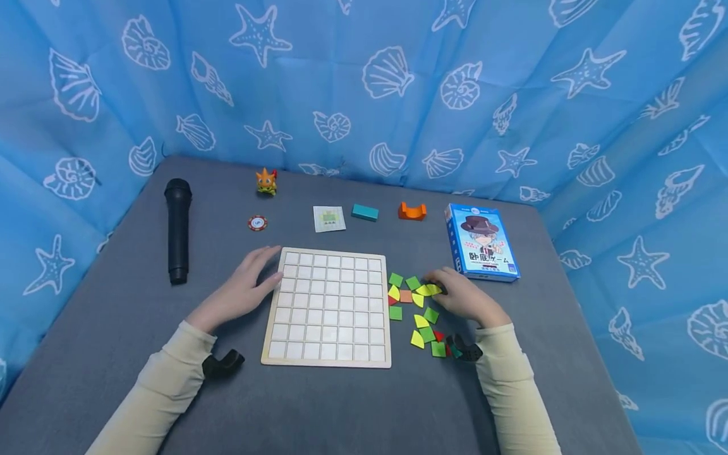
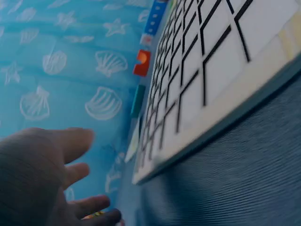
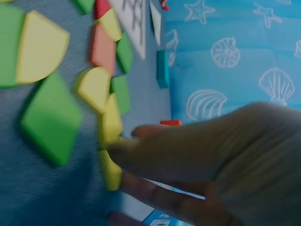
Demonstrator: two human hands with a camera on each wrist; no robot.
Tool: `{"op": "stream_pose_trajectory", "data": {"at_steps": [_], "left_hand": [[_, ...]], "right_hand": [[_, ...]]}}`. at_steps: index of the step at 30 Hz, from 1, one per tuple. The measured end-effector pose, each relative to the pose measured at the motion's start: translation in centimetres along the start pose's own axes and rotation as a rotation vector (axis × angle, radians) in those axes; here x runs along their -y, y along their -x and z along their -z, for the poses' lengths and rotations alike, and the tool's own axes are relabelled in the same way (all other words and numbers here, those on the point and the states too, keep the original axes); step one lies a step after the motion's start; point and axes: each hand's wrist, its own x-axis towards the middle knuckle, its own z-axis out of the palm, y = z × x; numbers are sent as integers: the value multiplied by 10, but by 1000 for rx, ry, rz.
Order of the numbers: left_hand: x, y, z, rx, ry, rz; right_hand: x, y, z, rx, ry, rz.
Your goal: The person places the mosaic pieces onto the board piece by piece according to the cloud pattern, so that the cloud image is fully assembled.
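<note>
A square board with a pale wooden frame and a grid of white cells lies on the grey table. My left hand is at its upper left edge, thumb and fingers spread; in the left wrist view, the left hand holds nothing. To the right of the board my right hand pinches a yellow quarter-round piece with thumb and finger. Other yellow pieces, green squares and an orange square lie around it, with small red pieces partly covered.
Behind the board are a poker chip, a patterned card, a teal block, an orange notched block and a small figurine. A black microphone lies left, a blue game box right. A blue curtain hangs behind.
</note>
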Motion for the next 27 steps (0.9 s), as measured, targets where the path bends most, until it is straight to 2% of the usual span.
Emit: {"op": "stream_pose_trajectory", "data": {"at_steps": [2,4,12,15,20,27], "left_hand": [[3,3,-4,-28,45,21],[6,5,-8,-57,43,25],[19,8,-32,-125,-132,-62],[21,8,-39,-141,-167,-62],[20,8,-41,-152,-188,-49],[23,9,-37,-170,-233,-91]], "right_hand": [[-4,1,-5,-15,-14,1],[-7,1,-9,-40,-30,-3],[-20,3,-22,-141,-85,-29],[-25,5,-27,-171,-87,-33],[-30,7,-35,-232,-77,8],[-30,6,-40,-268,-50,79]]}}
